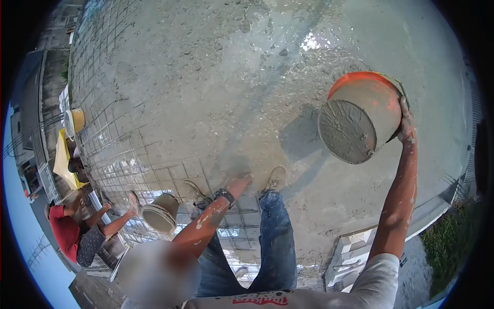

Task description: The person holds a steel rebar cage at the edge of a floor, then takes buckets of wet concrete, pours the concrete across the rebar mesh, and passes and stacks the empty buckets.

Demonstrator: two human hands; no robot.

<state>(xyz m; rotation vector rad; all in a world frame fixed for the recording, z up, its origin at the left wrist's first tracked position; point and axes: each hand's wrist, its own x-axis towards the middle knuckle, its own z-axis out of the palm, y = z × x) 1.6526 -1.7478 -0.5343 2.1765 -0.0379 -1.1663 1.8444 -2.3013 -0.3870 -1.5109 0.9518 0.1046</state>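
Observation:
My right hand (408,123) is closed on the rim side of an orange bucket (378,105) coated in grey cement. The bucket hangs tilted over the wet concrete (247,92), its round crusted base turned towards me and its orange rim away. Its mouth is hidden from view. My left hand (239,181), with a dark watch at the wrist, is low in front of my legs, above the concrete. Motion blur smears its fingers, so its grip does not show. A second cement-stained bucket (160,212) is left of my feet.
Steel mesh (116,134) runs along the left side, partly sunk in concrete. A person in a red shirt (65,234) sits at the left edge, near a yellowish bucket (77,121) and a yellow sheet (64,160). A slab edge (429,219) lies at lower right.

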